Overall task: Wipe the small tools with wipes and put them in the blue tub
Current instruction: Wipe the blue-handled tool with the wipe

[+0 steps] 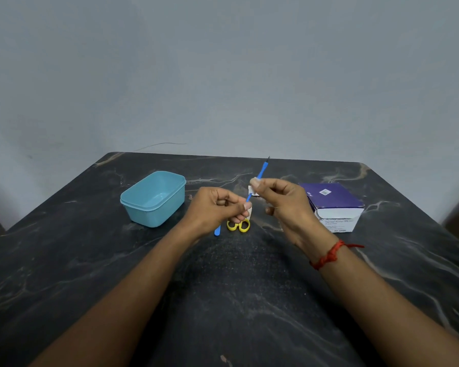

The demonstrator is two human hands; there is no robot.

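Left hand: the left hand (217, 207) is hovering above the middle of the desk, fingers curled in, pinching the lower end of a thin blue plastic tool with a dark pointed tip (260, 174); a scrap of white wipe (249, 211) is showing at its fingertips.
Right hand: the right hand (281, 200) is closing thumb and forefinger around the same tool higher up, with white material pressed at the pinch; a red thread bracelet (329, 255) is circling its wrist.
Blue tool: it is slanting up and away between both hands, its tip pointing toward the far edge, clear of the desk.
Blue tub: the light blue rectangular plastic tub (154, 198) is sitting open toward the far left part of the dark marbled desk (236, 300), nothing showing inside.
Scissors: small yellow-handled scissors (238, 225) are lying just below the left hand, mostly hidden.
Second tool: a flat blue stick (217, 230) is lying beside the scissors, partly hidden by the left wrist.
Wipe box: a purple and white cardboard box of alcohol swabs (334, 206) is standing toward the far right edge.
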